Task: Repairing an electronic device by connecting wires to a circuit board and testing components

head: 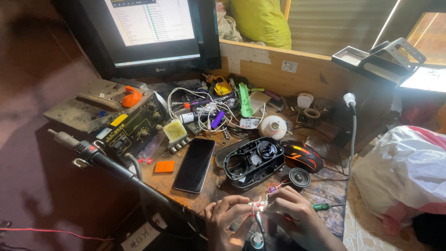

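My left hand and my right hand meet at the table's front edge, fingers pinched around a small bundle of thin red and white wires with a bright glint between them. The wires run up to a round black speaker. Just beyond lies an open black plastic speaker housing with its inside facing up. A green-handled screwdriver lies beside my right hand.
A black smartphone lies face up at the left, next to an orange square piece. A hot-air rework station with its handpiece stands far left. A black-and-orange mouse, tangled cables and a monitor sit behind.
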